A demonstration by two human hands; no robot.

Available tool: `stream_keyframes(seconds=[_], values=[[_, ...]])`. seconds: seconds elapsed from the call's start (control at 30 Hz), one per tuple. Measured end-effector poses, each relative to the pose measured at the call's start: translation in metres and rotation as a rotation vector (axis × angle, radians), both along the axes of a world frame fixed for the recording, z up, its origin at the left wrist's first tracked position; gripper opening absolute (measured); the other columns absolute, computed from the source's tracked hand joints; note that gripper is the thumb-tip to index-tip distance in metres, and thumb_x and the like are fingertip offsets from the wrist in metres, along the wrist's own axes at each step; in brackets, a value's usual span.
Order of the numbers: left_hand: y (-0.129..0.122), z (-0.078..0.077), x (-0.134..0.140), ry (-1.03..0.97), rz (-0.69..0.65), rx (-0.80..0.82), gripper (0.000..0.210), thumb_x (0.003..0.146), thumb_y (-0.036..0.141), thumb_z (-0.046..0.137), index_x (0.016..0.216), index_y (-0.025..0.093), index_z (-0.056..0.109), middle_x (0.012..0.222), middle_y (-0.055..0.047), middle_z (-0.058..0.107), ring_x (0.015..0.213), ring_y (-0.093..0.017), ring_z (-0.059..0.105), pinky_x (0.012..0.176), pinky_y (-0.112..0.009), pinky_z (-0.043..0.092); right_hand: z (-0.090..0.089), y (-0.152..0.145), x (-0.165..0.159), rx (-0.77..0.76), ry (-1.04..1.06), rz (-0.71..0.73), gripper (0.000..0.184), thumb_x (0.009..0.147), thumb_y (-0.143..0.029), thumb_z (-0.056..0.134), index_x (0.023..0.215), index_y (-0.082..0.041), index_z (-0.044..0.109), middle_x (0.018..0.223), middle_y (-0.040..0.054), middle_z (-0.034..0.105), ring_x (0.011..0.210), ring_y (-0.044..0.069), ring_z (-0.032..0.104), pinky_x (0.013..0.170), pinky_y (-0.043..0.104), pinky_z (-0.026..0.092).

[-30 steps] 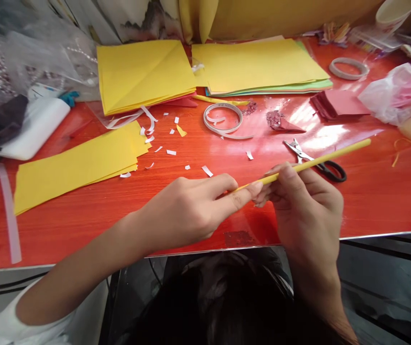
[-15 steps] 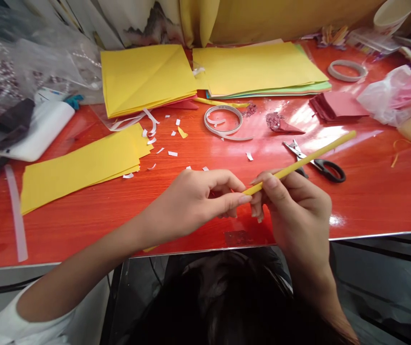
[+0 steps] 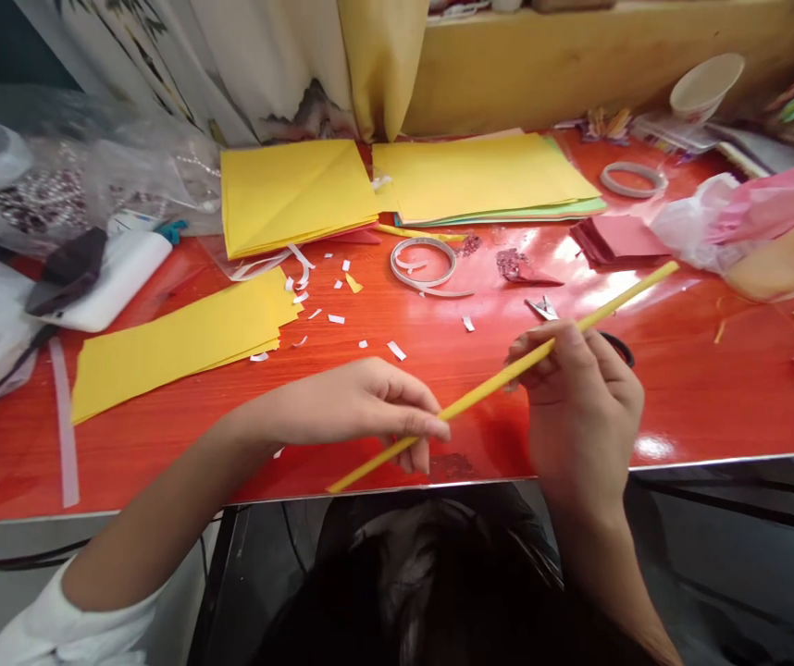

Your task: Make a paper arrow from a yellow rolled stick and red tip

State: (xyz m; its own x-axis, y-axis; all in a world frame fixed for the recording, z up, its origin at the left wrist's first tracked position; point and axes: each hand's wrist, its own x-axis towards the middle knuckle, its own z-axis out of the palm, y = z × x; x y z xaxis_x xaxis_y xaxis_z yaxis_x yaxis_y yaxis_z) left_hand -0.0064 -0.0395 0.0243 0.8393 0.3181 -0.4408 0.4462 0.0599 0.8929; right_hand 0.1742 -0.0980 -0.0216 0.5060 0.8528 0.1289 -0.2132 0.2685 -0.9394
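A thin yellow rolled paper stick [image 3: 498,380] slants across between my hands, over the front of the red table. My left hand [image 3: 376,407] pinches its lower part between thumb and fingers, and the tip sticks out below toward the table edge. Higher up, my right hand [image 3: 581,398] grips the stick with thumb and fingers, its upper end reaching out to the right. Scissors [image 3: 542,309] lie behind my right hand, which hides most of them. Beyond my left hand is a stack of cut yellow paper strips [image 3: 179,342].
Yellow paper sheets [image 3: 300,199] and another coloured stack [image 3: 484,176] lie at the back. A roll of tape [image 3: 397,277] sits amid white scraps. Dark red paper squares [image 3: 623,242], a second tape roll [image 3: 609,185] and a paper cup [image 3: 706,88] are on the right.
My hands have moved apart along the stick, my left hand down and leftward. More of the stick shows now, including its lower end. The camera view has tilted up slightly.
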Motion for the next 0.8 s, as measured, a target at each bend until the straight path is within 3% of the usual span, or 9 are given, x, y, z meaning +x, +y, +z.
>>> stream_keyframes(seconds=[0.07,0.13,0.2,0.3,0.4,0.47,0.6,0.7,0.8], values=[[-0.001,0.001,0.000,0.034,-0.135,0.037,0.028,0.084,0.039,0.052,0.090,0.016,0.066,0.085,-0.003,0.070,0.080,-0.012,0.063,0.073,-0.020,0.048,0.005,0.005,0.010,-0.001,0.048,0.034,0.016,0.086,-0.027,0.052,0.083,-0.016,0.064,0.061,-0.0018,0.059,0.054,0.007,0.058,0.050,0.017,0.046],[0.000,-0.001,0.003,0.035,-0.113,0.147,0.032,0.083,0.043,0.051,0.095,0.018,0.066,0.095,-0.003,0.068,0.088,-0.014,0.061,0.078,-0.021,0.046,0.013,0.013,0.021,-0.057,0.013,0.176,0.016,0.085,-0.028,0.054,0.089,-0.016,0.064,0.051,-0.0043,0.056,0.044,0.006,0.053,0.042,0.016,0.042],[0.005,-0.004,0.007,-0.002,0.158,0.292,0.036,0.083,0.047,0.050,0.101,0.019,0.064,0.103,-0.004,0.065,0.095,-0.015,0.059,0.083,-0.024,0.045,0.024,0.024,0.029,-0.135,-0.104,0.425,0.016,0.083,-0.030,0.057,0.088,-0.015,0.063,0.049,-0.0043,0.057,0.038,0.006,0.052,0.038,0.016,0.040],[0.021,-0.004,0.012,-0.207,0.607,0.280,0.042,0.081,0.048,0.053,0.106,0.015,0.058,0.098,-0.007,0.064,0.089,-0.016,0.060,0.074,-0.028,0.049,0.038,0.041,0.031,-0.217,-0.332,0.837,0.019,0.082,-0.034,0.057,0.080,-0.015,0.059,0.058,-0.0005,0.064,0.043,0.009,0.058,0.039,0.018,0.042],[0.034,0.002,0.014,-0.373,0.700,0.265,0.029,0.079,0.039,0.059,0.089,0.012,0.063,0.085,-0.006,0.064,0.081,-0.014,0.060,0.073,-0.026,0.049,0.045,0.053,0.027,-0.239,-0.511,1.075,0.024,0.082,-0.037,0.056,0.075,-0.014,0.055,0.066,0.0031,0.066,0.048,0.010,0.062,0.039,0.018,0.043],[0.039,0.008,0.014,-0.402,0.694,0.279,0.024,0.077,0.034,0.061,0.080,0.011,0.064,0.076,-0.004,0.063,0.071,-0.011,0.059,0.069,-0.024,0.048,0.045,0.058,0.024,-0.229,-0.536,1.129,0.025,0.083,-0.039,0.054,0.076,-0.014,0.053,0.065,0.0037,0.066,0.048,0.011,0.062,0.039,0.018,0.042],[0.044,0.015,0.017,-0.415,0.721,0.320,0.024,0.075,0.033,0.063,0.081,0.011,0.063,0.075,-0.003,0.062,0.068,-0.010,0.058,0.066,-0.024,0.047,0.038,0.066,0.019,-0.217,-0.451,1.154,0.023,0.083,-0.038,0.056,0.084,-0.015,0.052,0.064,0.0032,0.066,0.048,0.012,0.063,0.037,0.018,0.042],[0.047,0.014,0.023,-0.396,0.707,0.379,0.025,0.073,0.036,0.064,0.076,0.011,0.061,0.071,-0.001,0.060,0.066,-0.009,0.055,0.065,-0.024,0.044,0.030,0.071,0.019,-0.176,-0.377,1.190,0.026,0.084,-0.038,0.055,0.095,-0.015,0.053,0.074,0.0048,0.068,0.054,0.014,0.066,0.040,0.019,0.045],[0.049,0.008,0.030,-0.353,0.621,0.423,0.023,0.074,0.035,0.063,0.070,0.012,0.059,0.063,0.001,0.055,0.063,-0.008,0.050,0.063,-0.023,0.039,0.022,0.073,0.021,-0.119,-0.294,1.120,0.029,0.088,-0.041,0.047,0.095,-0.015,0.055,0.075,0.0045,0.068,0.055,0.013,0.067,0.043,0.019,0.047]])
